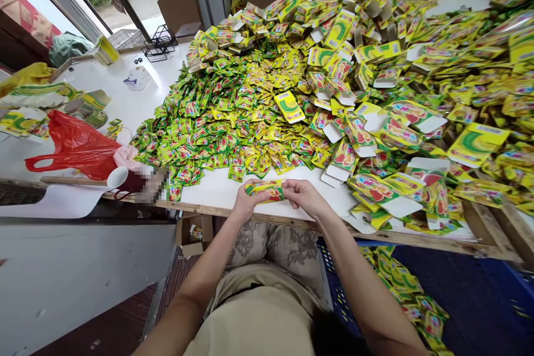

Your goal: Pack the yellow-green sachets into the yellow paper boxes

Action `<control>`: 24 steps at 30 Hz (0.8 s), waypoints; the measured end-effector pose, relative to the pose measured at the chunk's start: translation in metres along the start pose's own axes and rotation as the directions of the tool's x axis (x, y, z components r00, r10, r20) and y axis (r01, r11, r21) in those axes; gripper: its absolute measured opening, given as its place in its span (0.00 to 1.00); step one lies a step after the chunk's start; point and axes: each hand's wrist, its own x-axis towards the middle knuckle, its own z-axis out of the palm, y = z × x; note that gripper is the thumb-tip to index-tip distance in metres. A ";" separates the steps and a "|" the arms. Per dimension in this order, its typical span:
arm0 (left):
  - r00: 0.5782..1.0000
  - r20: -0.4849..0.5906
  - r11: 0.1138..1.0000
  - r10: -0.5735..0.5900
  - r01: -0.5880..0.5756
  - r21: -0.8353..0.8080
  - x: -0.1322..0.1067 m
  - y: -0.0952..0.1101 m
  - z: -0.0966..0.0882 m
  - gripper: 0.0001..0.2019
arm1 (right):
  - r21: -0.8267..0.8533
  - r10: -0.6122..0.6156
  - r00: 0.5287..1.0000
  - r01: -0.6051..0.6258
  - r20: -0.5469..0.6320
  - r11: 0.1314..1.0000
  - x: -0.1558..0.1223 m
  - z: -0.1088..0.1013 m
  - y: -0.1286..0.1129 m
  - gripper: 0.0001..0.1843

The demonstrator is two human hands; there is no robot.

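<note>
Just above the table's front edge, a small yellow and green candy box [267,191] with a red fruit picture lies sideways between my hands. My left hand [249,200] is wrapped round its left end. The fingers of my right hand [301,196] pinch at its right end, and that end is partly hidden by them. Behind my hands spreads a big heap of small green candy packets [208,117] and yellow packets [271,78]. Several printed boxes [373,188] lie piled to the right of my right hand, some with white flaps open.
A red plastic bag [79,144] and a dark mug [125,179] sit at the left. A black wire rack [160,43] stands farther back. Below the table are a cardboard box [194,235] and a blue crate [340,289]. The white table [221,186] has a wooden front edge.
</note>
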 end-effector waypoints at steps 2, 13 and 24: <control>1.000 -0.015 1.000 0.004 -0.004 -0.012 0.001 0.000 0.001 0.22 | -0.002 -0.016 1.000 0.016 -0.009 1.000 0.000 0.001 -0.001 0.18; 0.997 -0.081 0.995 -0.018 0.010 -0.101 0.001 0.001 0.006 0.21 | -0.146 -0.096 0.971 0.065 -0.218 0.987 -0.002 0.004 0.000 0.09; 0.993 -0.103 0.983 -0.060 0.041 -0.179 -0.003 0.008 0.011 0.23 | -0.017 -0.074 0.994 0.076 0.075 0.997 -0.009 -0.001 -0.005 0.19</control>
